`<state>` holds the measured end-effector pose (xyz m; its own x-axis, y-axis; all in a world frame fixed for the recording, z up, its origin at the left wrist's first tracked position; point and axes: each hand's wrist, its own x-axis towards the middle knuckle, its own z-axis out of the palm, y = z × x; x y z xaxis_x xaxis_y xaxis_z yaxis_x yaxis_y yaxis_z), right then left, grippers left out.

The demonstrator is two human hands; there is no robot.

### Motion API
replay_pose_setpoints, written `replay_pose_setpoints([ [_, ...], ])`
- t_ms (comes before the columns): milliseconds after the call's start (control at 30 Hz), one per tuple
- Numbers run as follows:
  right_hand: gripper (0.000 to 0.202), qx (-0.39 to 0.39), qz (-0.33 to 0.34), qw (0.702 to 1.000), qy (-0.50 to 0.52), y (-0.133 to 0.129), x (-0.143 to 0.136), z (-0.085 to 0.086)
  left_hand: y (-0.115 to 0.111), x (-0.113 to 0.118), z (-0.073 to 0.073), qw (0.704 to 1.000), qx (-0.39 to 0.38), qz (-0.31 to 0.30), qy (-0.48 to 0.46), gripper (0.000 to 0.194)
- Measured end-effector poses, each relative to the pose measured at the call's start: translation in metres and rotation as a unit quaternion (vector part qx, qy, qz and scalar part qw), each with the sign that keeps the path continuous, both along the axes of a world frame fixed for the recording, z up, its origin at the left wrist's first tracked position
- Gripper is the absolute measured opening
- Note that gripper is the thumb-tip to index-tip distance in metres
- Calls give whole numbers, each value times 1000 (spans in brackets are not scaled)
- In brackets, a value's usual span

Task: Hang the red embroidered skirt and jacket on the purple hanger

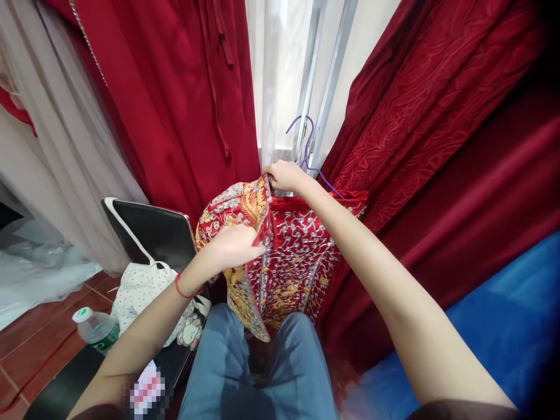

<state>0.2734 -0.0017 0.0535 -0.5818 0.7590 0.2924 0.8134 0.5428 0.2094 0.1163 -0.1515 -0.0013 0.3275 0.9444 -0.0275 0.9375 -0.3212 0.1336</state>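
An embroidered red garment (295,251) with gold and silver patterns hangs in front of my knees, on a purple wire hanger (311,143). My right hand (286,176) is closed on its upper edge, close to the hanger. Lower and to the left, my left hand (236,248) is closed at the edge of the turned-out front panel, beside thin red ties. Its fingertips are partly hidden by the cloth. The panel folds outward to the left, its lower corner hanging between my knees. I cannot tell whether the garment is a jacket or a skirt.
Dark red dresses (188,105) hang on the left, and patterned red ones (406,111) on the right. A black chair (151,233) at left bears a dotted white bag (140,291) and a plastic bottle (97,329). Metal poles (326,87) stand behind the hanger; blue cloth (494,315) lies at right.
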Motion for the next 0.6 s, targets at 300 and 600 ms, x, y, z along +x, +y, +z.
replay_pose_setpoints([
  [300, 45, 8, -14, 1000, -21, 2, 0, 1, 41, 30, -75, 987, 28, -29, -155, 35],
  [600, 43, -16, 33, 999, 25, 13, 1, 3, 82, -59, -75, 869, 376, 114, -301, 46],
])
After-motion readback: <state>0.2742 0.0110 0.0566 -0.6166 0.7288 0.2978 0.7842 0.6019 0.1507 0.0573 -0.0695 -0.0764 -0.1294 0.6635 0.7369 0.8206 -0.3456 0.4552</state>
